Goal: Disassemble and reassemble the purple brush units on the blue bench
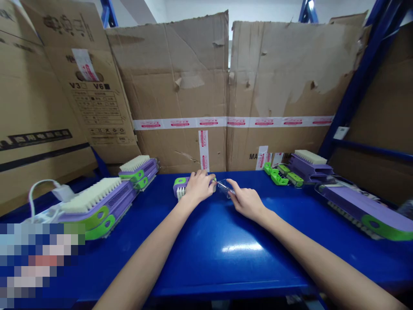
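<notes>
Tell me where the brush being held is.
The brush is just left of centre in the head view, on the blue table, under the left hand and left of the right hand.

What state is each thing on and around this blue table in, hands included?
Left hand: closed over middle brush
Right hand: closed on slim tool
Middle brush: partly covered
Slim tool: held, tip at brush's end
Front left brushes: stacked, top bristles up
Rear left brushes: stacked, top bristles up
Right front brush: bristles down
Green parts: loose
Cardboard panels: upright, taped
</notes>
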Tool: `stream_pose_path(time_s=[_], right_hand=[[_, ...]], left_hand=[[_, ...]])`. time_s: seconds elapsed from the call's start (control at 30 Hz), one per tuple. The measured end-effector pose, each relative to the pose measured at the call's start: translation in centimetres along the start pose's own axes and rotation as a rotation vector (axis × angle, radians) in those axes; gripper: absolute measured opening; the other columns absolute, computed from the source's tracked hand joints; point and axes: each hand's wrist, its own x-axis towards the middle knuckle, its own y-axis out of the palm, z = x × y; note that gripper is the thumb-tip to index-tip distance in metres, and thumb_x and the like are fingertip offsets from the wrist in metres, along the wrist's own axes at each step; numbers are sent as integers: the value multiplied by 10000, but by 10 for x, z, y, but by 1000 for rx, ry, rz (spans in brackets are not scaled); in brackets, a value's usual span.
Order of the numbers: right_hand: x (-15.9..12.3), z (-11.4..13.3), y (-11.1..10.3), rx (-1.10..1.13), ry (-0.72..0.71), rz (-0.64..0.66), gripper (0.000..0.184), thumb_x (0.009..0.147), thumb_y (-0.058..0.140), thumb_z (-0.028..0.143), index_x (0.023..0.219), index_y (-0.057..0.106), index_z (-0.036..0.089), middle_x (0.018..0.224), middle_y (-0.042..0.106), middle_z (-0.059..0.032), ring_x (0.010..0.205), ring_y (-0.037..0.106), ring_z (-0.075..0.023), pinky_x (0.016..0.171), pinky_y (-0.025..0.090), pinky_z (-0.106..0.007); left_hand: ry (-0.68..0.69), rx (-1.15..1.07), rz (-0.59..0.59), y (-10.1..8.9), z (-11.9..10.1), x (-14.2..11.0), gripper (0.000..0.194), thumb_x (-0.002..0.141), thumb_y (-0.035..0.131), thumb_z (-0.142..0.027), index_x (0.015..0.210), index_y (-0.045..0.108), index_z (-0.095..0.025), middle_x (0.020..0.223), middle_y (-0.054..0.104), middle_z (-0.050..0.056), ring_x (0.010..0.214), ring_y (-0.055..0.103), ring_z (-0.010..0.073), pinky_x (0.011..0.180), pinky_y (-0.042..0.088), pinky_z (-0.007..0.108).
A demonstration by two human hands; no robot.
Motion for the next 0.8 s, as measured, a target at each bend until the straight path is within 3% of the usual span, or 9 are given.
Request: stream_pose_path(time_s=[0.3,0.53,0.67,0.8], right_hand=[[0,6,2,-101,-62,52,479,941,283,311,1401,327,184,856,715,-93,719,676,-228,613,399,-276],[2,-21,-12,-4,-160,-42,451,928,314,333,1339,432,190,806,714,-54,710,666,-200,600,365,-265],[6,-38,-11,-26,61,-71,484,929,313,350,1378,388,186,798,706,-67,746,665,-228,630,385,-283],[12,-48,-2,-28,259,2,489,920,342,373,1381,384,218,890,699,-100,821,661,-254,671,410,-302]], left_hand=[[-27,-16,-7,0,1,2,303,869,504,-342,1112,652,-236,1087,631,79,1034,535,271,851,396,400],[-52,-60,2,-4,1,4,291,867,514,-401,1022,674,-215,1032,669,72,983,561,274,817,389,399],[-60,-29,-9,-5,3,3,282,886,483,-368,1011,669,-195,1010,667,97,981,563,283,817,376,411],[-41,-12,-27,-4,4,2,275,902,446,-305,1030,648,-169,1034,657,114,1016,550,286,858,355,434]])
